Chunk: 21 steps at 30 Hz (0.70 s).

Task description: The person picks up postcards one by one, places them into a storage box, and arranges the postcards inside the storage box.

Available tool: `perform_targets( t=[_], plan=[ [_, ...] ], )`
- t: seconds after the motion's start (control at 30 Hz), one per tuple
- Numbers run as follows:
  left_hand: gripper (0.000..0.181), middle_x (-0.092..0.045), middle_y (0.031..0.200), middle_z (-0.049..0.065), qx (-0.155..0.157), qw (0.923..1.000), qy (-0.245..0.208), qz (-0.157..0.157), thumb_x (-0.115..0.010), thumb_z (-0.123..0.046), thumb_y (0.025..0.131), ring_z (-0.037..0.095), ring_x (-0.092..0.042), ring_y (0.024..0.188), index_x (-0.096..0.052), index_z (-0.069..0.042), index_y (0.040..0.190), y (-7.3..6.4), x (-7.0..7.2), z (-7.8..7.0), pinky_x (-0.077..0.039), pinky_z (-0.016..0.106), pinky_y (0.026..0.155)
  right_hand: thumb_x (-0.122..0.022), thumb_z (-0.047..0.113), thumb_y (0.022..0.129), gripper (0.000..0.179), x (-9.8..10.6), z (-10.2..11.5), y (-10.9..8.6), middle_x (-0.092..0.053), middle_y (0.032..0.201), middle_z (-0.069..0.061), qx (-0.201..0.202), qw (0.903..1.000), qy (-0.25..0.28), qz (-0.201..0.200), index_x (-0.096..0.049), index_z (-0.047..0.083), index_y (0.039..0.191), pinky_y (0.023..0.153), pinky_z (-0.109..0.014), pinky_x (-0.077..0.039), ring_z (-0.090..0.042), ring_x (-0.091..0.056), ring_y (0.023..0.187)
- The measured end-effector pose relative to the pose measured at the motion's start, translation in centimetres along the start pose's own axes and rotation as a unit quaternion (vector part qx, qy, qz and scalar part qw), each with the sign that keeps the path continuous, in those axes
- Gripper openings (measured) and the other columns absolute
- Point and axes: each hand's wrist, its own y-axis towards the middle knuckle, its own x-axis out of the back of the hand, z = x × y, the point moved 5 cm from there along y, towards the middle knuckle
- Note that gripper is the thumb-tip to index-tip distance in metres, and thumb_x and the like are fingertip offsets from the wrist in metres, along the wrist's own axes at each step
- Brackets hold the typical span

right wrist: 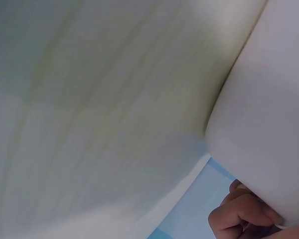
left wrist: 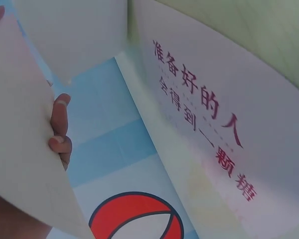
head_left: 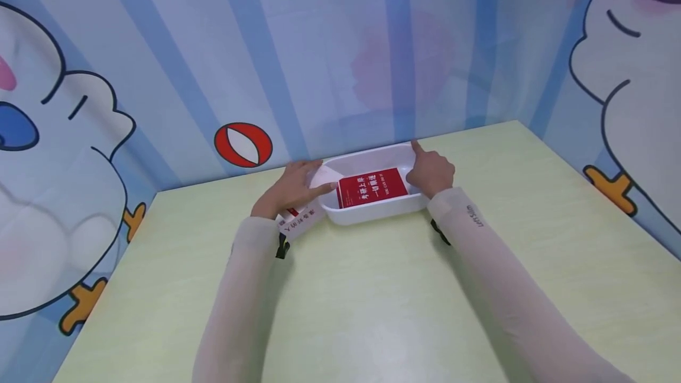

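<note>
A white oblong tray (head_left: 367, 213) stands at the table's back edge, with a red card (head_left: 375, 187) printed in white characters lying inside. My right hand (head_left: 432, 171) grips the tray's right end; in the right wrist view its curled fingers (right wrist: 244, 215) are at the rim. At the left end, my left hand (head_left: 291, 189) holds a pale card (head_left: 321, 176), its thumb stretched toward the red card. Fingers curl round the edge of that pale card (left wrist: 27, 129) in the left wrist view. Below the left hand is another card (left wrist: 204, 109) with red characters.
The pale green table (head_left: 362, 294) meets a blue striped backdrop (head_left: 340, 52) right behind the tray. Printed cartoon figures cover the backdrop on both sides. A dark strap (head_left: 282, 247) hangs at the left wrist.
</note>
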Motion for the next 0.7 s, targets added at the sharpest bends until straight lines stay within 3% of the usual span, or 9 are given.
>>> perform_targets(
  t=[0.23,0.47,0.7],
  plan=[
    [0.09,-0.025,0.162,0.011,-0.018,0.9998,-0.008,-0.003,-0.059,-0.068,0.085,0.031,-0.027,0.146,-0.028,-0.025,0.157,0.8,0.1,-1.6,-0.045,0.058,0.108,-0.067,0.022,0.087,0.086,0.2,0.0,0.0,-0.069,0.097,-0.018,0.004,1.0,-0.001,-0.006,-0.02,0.018,0.159,0.084,-0.048,-0.055,-0.029,-0.063,0.076],
    [0.085,-0.027,0.161,0.011,-0.035,0.9994,-0.002,-0.001,-0.058,-0.064,0.087,0.032,-0.027,0.147,-0.031,-0.023,0.156,1.4,0.1,-3.0,-0.046,0.057,0.107,-0.071,0.023,0.085,0.09,0.2,0.1,-0.2,-0.068,0.115,-0.021,0.001,1.0,0.004,-0.002,-0.02,0.018,0.159,0.091,-0.052,-0.054,-0.033,-0.066,0.091],
    [0.08,-0.029,0.161,0.011,-0.051,0.9986,0.014,-0.001,-0.054,-0.061,0.09,0.032,-0.027,0.146,-0.031,-0.022,0.156,2.1,0.1,-4.4,-0.041,0.057,0.111,-0.069,0.023,0.086,0.089,0.3,0.2,-0.2,-0.068,0.111,-0.02,0.0,1.0,0.004,-0.003,-0.02,0.018,0.16,0.089,-0.05,-0.054,-0.031,-0.065,0.087]
  ],
)
